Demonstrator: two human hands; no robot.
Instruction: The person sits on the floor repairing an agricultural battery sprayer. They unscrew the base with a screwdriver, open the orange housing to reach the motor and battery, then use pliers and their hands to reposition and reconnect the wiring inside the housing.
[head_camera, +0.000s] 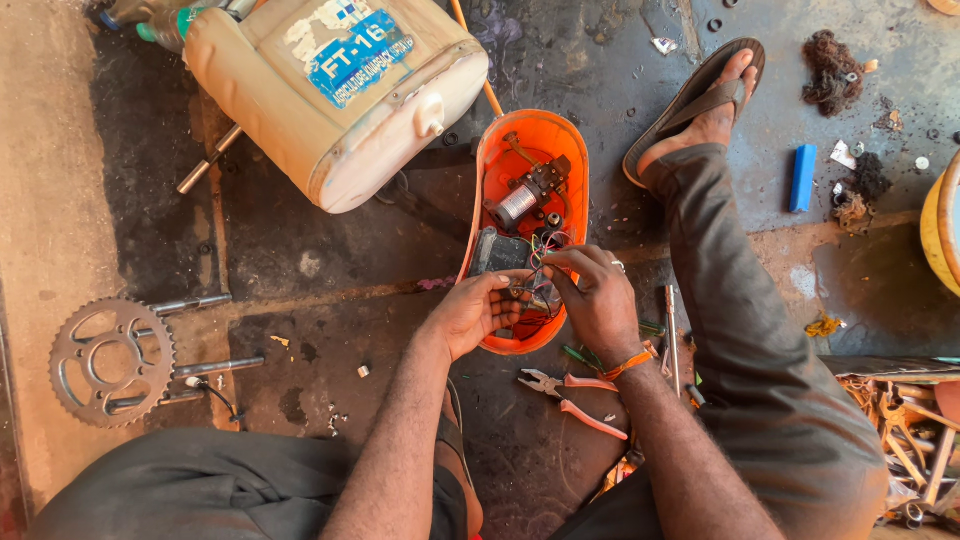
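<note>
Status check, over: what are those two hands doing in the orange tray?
Left hand and right hand both pinching the wire bundle inside the orange housing. Small pump motor sits beyond. Pliers lie near, nothing blocking.

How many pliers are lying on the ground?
1. The pliers, with pink handles, lie on the dark floor just under the right hand, below the orange shell. More could be hidden in the scrap pile at the right edge.

Stained, dark concrete floor (330, 250) in warm daylight, with a paler strip (50, 200) on the left; grime and scraps lie scattered.
</note>
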